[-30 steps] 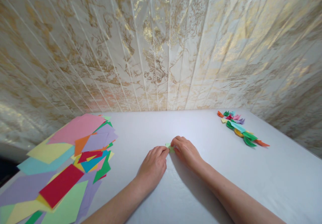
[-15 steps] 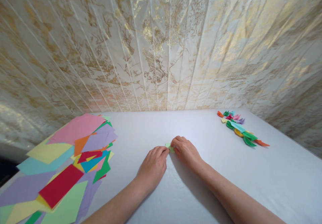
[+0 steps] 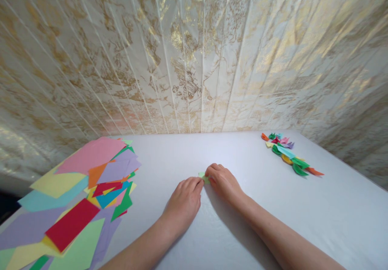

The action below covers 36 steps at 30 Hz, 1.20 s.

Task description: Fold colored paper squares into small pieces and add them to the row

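A small piece of light green paper [image 3: 202, 174] lies on the white table between my two hands, partly covered by the fingers. My left hand [image 3: 185, 197] rests on the tabletop with its fingers together, the tips gripping the paper's near left side. From the right, my right hand [image 3: 223, 182] bends its fingers over the paper's right part and pinches it. Whether the paper is folded under the fingers is hidden.
Sheets of coloured paper are spread over the left side, among them a red sheet [image 3: 72, 224] and a pink sheet [image 3: 93, 155]. Several small folded paper shapes [image 3: 299, 163] lie in a row at the back right. A gold-patterned curtain [image 3: 188, 60] stands behind the table [image 3: 169, 152].
Almost nothing differs. Both hands stay on the green paper in nearly the same pose, and the whole view has shifted very slightly.
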Motion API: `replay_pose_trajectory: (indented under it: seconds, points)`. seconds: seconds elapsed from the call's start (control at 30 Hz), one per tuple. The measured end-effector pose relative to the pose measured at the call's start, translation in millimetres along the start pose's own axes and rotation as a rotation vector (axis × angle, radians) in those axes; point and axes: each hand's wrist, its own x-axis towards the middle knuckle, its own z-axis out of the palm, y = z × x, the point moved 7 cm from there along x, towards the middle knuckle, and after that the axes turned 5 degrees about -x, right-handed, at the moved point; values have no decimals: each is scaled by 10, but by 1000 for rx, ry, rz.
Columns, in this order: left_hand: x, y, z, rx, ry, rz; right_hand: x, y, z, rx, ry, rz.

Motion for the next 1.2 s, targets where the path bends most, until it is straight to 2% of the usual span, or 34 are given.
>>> replay_pose_trajectory:
  seconds: [0.23,0.4,0.53,0.77,1.2]
  points:
    - [6,19,-8,39,-13,-7,1,1,-17,-1,-38,2]
    - [-4,0,24,36,17,18,-49,-5,-130,82,-42,-23]
    - [-12,-7,33,38,40,36,-97,-55,-181,25,-83,-16]
    - [-6,-4,45,40,26,26,-122,-129,-148,-57,-134,-11]
    - [-11,-4,29,34,22,17,-136,-149,-135,-71,-122,-18]
